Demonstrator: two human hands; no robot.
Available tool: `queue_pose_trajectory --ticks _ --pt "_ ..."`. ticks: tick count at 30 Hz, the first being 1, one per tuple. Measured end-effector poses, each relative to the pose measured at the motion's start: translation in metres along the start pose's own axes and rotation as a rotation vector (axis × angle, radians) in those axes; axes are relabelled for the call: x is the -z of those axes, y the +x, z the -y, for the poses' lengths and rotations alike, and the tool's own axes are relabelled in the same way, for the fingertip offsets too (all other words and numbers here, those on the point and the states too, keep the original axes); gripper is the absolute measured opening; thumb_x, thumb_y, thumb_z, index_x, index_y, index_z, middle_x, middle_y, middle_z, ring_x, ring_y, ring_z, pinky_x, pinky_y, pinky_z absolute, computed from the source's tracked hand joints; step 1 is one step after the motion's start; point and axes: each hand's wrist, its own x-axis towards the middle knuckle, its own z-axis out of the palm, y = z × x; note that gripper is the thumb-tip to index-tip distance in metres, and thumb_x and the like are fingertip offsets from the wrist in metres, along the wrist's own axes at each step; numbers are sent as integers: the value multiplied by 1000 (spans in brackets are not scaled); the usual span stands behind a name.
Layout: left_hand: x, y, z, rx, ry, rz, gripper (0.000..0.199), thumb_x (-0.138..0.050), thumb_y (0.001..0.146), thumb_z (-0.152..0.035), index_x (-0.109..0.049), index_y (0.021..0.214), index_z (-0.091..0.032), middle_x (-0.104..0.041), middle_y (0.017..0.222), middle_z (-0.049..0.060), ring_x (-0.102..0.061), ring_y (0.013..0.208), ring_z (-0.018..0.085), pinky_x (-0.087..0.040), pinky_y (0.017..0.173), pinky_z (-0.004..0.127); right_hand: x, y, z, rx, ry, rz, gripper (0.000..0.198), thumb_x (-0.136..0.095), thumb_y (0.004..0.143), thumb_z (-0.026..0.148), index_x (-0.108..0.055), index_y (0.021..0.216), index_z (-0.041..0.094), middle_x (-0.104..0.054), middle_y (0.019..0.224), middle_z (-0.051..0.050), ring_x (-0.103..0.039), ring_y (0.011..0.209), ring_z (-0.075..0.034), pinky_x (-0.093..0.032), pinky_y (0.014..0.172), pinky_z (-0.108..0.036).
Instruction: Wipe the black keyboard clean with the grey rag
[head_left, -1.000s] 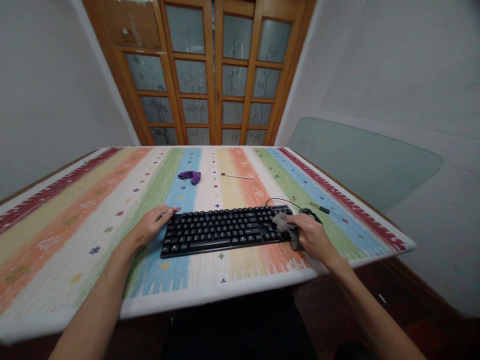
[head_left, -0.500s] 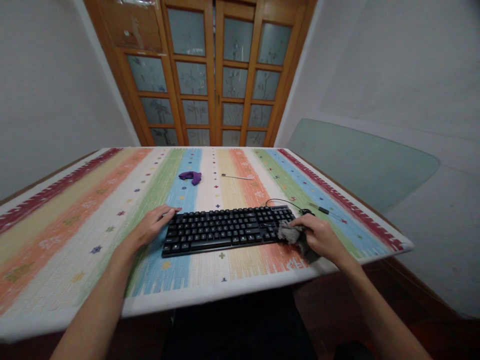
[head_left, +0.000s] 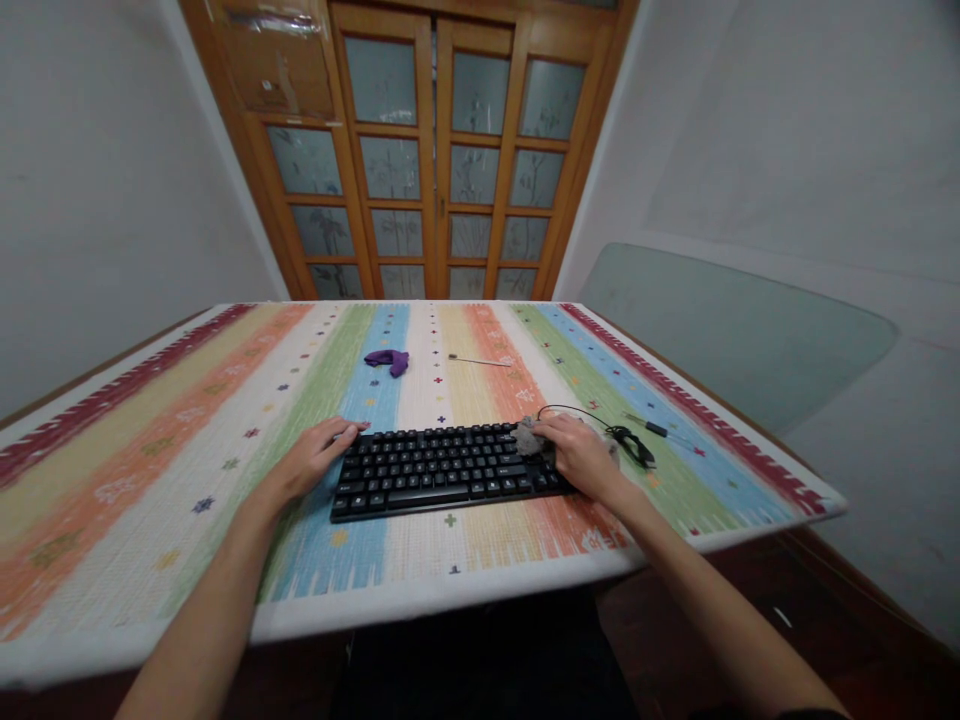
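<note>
A black keyboard (head_left: pixel 442 470) lies near the front edge of the table. My left hand (head_left: pixel 321 455) steadies its far left corner, thumb and fingers closed against the end. Bunched in my right hand (head_left: pixel 576 450) is a grey cloth (head_left: pixel 531 440), pressed onto the keys toward the right end. That hand and the cloth hide the number pad. Beyond them, a coiled black cable (head_left: pixel 631 445) rests on the tablecloth.
A purple cloth piece (head_left: pixel 388 362) and a thin brush (head_left: pixel 480 361) lie farther back on the striped tablecloth (head_left: pixel 187 480). To the right of the cable is a dark-handled slim tool (head_left: pixel 654 427). A pale glass panel (head_left: pixel 735 330) leans by the right wall.
My right hand has moved left and slightly away with the cloth, from the keyboard's right end onto the number pad area, uncovering the cable. My left hand stays at the corner.
</note>
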Motion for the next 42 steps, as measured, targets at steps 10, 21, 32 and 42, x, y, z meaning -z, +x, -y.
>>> queue_pose_trajectory --ticks 10,21,32,42 --pt "0 0 -1 3 -16 -7 69 -34 95 -74 -78 105 -22 -78 116 14 -69 109 34 -51 104 49 8 -8 -9 34 91 137 46 -45 69 -4 -75 96 18 -73 99 -9 -64 96 -25 -50 84 -34" --pt "-2 1 2 -21 -12 -18 61 -36 97 -67 -78 100 -22 -78 109 13 -70 102 33 -52 101 50 5 30 -2 -152 51 10 41 -49 82 -1 -76 106 18 -74 107 -10 -65 101 -25 -51 92 -34" --pt "-3 0 3 2 -25 -24 71 -35 95 -76 -78 107 -21 -78 114 13 -69 108 33 -51 104 48 -10 19 0 -76 -75 228 47 -47 76 -8 -75 103 17 -69 97 -10 -63 92 -23 -47 81 -29" --pt "-2 -1 -2 10 -22 -16 73 -33 94 -77 -78 105 -21 -78 110 13 -69 105 33 -51 102 48 -7 10 -10 17 86 124 43 -49 74 -4 -76 97 20 -69 91 -7 -64 86 -22 -49 78 -29"
